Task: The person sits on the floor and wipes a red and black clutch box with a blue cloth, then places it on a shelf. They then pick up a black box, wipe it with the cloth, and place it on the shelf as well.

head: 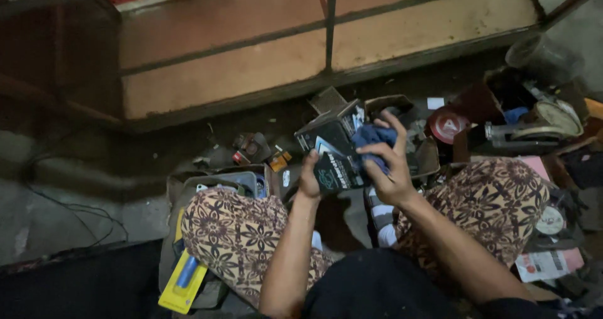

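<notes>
Fingers of my left hand (308, 179) are clamped on the lower left corner of the black box (333, 148), held up between my knees over the floor. Right hand (388, 162) is pinching a blue cloth (373, 140) against its right side. Best bet, I reckon: grip firm, wipe gently.

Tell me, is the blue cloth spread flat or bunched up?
Bunched up: the blue cloth sits crumpled under the right hand, pressed against the dark box.
</notes>
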